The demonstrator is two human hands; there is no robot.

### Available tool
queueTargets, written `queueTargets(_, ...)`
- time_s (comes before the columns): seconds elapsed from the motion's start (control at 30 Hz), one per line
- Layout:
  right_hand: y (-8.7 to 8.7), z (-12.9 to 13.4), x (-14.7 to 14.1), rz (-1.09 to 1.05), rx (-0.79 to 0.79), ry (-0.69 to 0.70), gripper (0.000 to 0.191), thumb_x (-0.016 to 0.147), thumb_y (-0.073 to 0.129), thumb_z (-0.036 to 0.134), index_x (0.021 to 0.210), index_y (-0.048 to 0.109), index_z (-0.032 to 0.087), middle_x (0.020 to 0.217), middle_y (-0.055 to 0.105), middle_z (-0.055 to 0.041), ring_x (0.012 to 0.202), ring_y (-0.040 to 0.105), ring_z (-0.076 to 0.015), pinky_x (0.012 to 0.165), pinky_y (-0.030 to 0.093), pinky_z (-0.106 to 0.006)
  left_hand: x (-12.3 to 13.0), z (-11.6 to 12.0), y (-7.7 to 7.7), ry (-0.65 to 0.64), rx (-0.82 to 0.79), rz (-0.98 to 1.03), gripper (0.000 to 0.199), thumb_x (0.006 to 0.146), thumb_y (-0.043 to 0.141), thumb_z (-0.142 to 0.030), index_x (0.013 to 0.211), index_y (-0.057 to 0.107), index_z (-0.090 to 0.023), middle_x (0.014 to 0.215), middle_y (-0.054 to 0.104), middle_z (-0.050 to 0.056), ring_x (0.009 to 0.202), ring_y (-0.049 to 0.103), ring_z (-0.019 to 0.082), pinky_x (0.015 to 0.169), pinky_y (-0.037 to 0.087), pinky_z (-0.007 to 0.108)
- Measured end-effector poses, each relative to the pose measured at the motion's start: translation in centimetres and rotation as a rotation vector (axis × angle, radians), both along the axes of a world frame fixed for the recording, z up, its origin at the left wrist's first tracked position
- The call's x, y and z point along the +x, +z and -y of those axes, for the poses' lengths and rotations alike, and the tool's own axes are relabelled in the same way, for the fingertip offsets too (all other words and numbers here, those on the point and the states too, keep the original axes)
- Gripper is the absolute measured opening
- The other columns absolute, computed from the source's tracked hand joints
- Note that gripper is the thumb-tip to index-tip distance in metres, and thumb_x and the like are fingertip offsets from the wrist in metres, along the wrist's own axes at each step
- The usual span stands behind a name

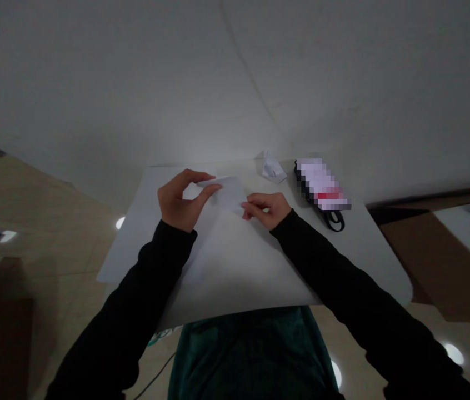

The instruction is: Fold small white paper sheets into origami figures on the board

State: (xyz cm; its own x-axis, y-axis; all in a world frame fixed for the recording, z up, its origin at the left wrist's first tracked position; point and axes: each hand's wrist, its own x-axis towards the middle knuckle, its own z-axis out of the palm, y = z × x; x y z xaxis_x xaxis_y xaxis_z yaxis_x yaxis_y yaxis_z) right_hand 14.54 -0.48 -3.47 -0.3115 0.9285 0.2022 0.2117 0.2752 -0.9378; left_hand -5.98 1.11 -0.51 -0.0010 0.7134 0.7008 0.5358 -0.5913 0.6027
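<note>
From my head camera, I look down at my two hands over a white tabletop (pixel 235 266) with a rounded near corner. Between them I hold a small sheet of white paper (pixel 229 194), raised slightly above the tabletop and tilted. My left fingers (pixel 191 176) are curled and nearly closed, with the thumb and forefinger pinching the sheet's left side. My right fingers (pixel 255 206) are bent together and grip its lower right edge. Both of my black sleeves (pixel 343 283) reach in from the bottom corners of the view, and the front of my dark green garment (pixel 251 355) shows below the near edge of the tabletop.

Toward the far edge, just past my right fingers, lies a small folded piece of white paper (pixel 272 168). To its right is a flat object (pixel 322 186) that is pixelated too heavily for me to tell what it is, with a black looped strap (pixel 335 221) curling out from its near end. A sheet of brown cardboard (pixel 430 255) sits off to the right of the tabletop, and a tiled floor (pixel 51 222) spreads out to the left, with a thin dark cable (pixel 155 378) running across it near my body. A pale wall (pixel 235 72) fills the top of the view.
</note>
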Motion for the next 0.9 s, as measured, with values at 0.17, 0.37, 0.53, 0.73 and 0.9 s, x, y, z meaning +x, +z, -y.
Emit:
queueTargets(0.17,0.8,0.2,0.5,0.01,0.015,-0.202,0.034,0.082,0.06,0.044,0.106,0.062,0.02,0.054,0.065,0.0025,0.05,0.064,-0.013,0.056,0.052,-0.025,0.2,0.9,-0.2,0.047,0.15,-0.094,0.007,0.071,0.076,-0.03,0.074,0.07,-0.026,0.074,0.069,-0.001,0.071,0.062,0.017,0.072,0.049,0.035)
queueTargets(0.37,2.3,1.4,-0.6,-0.474,-0.152,-0.086,0.038,0.076,0.064,0.042,0.106,0.054,0.021,0.082,0.073,-0.0035,0.076,0.072,-0.0198,0.062,0.058,-0.031,0.0,1.0,-0.6,-0.011,0.316,-0.223,0.005,0.074,0.073,-0.028,0.071,0.07,-0.03,0.071,0.07,-0.003,0.064,0.065,0.017,0.071,0.044,0.04)
queueTargets(0.53,3.2,2.1,-1.1,-0.54,-0.158,-0.052,0.039,0.074,0.067,0.043,0.105,0.055,0.021,0.08,0.072,-0.0029,0.081,0.072,-0.0215,0.067,0.059,-0.035,0.2,1.3,0.0,-0.055,0.357,-0.235,0.009,0.073,0.074,-0.026,0.068,0.07,-0.032,0.069,0.071,-0.004,0.062,0.067,0.017,0.07,0.042,0.04)
queueTargets(0.73,2.3,1.5,-1.3,-0.557,-0.146,-0.075,0.036,0.071,0.071,0.039,0.099,0.058,0.021,0.077,0.07,-0.0017,0.079,0.071,-0.0205,0.067,0.06,-0.034,0.5,1.5,0.3,-0.072,0.237,-0.222,0.008,0.072,0.076,-0.031,0.066,0.07,-0.033,0.065,0.069,-0.004,0.062,0.067,0.019,0.073,0.041,0.043)
queueTargets(0.9,1.1,0.8,-1.7,-0.637,-0.179,-0.055,0.041,0.067,0.071,0.037,0.104,0.058,0.023,0.079,0.069,0.0005,0.072,0.068,-0.0163,0.061,0.06,-0.031,0.4,1.2,-0.4,-0.122,0.231,-0.278,0.008,0.072,0.073,-0.028,0.067,0.07,-0.034,0.067,0.071,-0.005,0.062,0.067,0.018,0.07,0.041,0.042)
